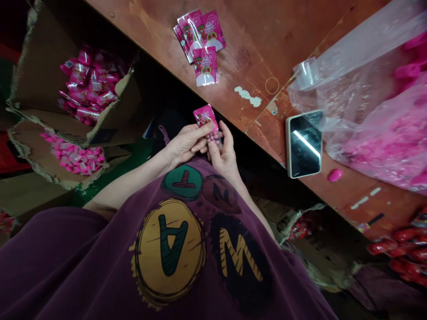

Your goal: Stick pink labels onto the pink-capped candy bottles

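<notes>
Worn wooden table (267,40), one, bearing loose packets (206,66) and a phone (304,144). Pink packet (203,114), one, held off the table's near edge, above the lap; long axis slanting upper left to lower right, between both hands and touching each. Left hand (185,141): thumb pressed across the front, fingers bent. Right hand (226,153): thumb and fingers pinching the lower end, beside small pink balls (213,136); fingertips behind partly hidden.
</notes>
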